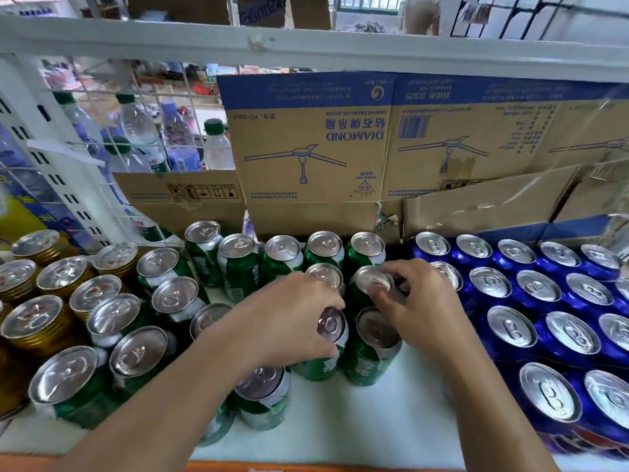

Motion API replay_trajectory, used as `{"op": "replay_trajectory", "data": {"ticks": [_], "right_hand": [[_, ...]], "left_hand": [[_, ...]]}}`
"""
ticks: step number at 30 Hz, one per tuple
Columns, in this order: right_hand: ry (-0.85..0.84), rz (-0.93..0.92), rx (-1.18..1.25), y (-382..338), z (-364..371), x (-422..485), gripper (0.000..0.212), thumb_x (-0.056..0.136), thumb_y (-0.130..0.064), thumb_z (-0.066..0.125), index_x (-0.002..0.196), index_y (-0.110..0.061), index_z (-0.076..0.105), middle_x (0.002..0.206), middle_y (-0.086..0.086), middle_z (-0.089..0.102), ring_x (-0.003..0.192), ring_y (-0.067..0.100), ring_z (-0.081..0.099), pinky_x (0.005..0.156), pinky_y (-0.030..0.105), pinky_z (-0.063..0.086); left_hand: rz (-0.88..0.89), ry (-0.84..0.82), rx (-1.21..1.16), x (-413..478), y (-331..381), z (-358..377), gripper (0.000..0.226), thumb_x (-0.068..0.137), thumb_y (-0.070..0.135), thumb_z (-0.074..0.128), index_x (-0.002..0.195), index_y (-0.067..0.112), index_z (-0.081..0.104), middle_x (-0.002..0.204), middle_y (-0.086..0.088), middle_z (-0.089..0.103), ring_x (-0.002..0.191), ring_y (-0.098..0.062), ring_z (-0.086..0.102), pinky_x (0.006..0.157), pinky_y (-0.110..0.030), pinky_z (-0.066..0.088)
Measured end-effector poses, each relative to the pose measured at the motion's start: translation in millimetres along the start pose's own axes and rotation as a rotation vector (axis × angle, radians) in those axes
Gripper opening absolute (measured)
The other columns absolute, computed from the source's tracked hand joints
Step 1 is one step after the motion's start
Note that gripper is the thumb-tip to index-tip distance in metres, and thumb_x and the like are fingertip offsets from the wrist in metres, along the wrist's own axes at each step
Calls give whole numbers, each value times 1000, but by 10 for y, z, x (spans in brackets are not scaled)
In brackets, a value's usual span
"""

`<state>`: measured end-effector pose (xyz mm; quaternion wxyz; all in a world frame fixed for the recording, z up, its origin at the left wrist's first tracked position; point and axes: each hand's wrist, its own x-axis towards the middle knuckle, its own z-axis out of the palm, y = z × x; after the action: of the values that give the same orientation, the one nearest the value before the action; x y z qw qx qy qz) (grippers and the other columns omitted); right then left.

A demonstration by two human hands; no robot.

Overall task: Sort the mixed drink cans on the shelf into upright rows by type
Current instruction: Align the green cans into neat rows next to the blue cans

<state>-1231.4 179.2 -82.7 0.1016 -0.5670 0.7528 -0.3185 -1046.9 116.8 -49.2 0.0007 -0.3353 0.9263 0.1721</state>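
You are gripping two green cans at once in the middle of the shelf [391, 420]. Your left hand [289, 315] is curling its fingers [321, 294] round the top rim of the nearer green can [321, 367], and your right hand [418, 301] is pinching the lid edge of the farther green can [369, 279], just behind it. Both cans are standing upright among the other green cans [238, 264], with the gold cans [32, 321] grouped at the left and the blue cans [510, 330] filling rows at the right. These cans are probably handling as stiff, smooth and slippery. If they are full, they are carrying real weight, and a rim pinch is likely slipping sooner than a wrap round the body. Their thin walls are denting easily, so taking hold just below the rim is looking like the safer choice. Your hands are hiding much of both held cans, so how far each thumb is reaching round is hard to tell. Your left forearm is covering several green cans in front, and one low can seems to be leaning, though it is partly cut off. The labels are blurring too much to read, and the cardboard box [306, 158] is screening whatever is standing behind the back row.
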Motion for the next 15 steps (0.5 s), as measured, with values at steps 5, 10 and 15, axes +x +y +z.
{"op": "replay_trajectory", "data": {"ticks": [5,10,15], "right_hand": [[-54,-94,43,42,147,-155,37,87,-22,69,122,-13,62,125,5,54,112,15,46,86,6,27],[-182,-41,50,62,239,-218,46,96,-32,54,140,-22,46,161,-1,18,146,10,15,93,11,22],[-243,-46,13,59,135,-221,52,94,-42,56,142,-29,43,163,-2,11,146,15,22,99,25,33]], "left_hand": [[-14,12,4,24,-31,178,51,76,45,74,122,25,61,119,8,61,116,-13,49,96,-32,43],[7,53,-25,-9,-35,191,61,80,42,73,135,25,52,131,12,49,121,-4,39,95,-13,28],[-75,64,-104,-85,-83,227,69,74,44,78,134,30,49,121,17,43,106,2,40,84,-10,29]]}}
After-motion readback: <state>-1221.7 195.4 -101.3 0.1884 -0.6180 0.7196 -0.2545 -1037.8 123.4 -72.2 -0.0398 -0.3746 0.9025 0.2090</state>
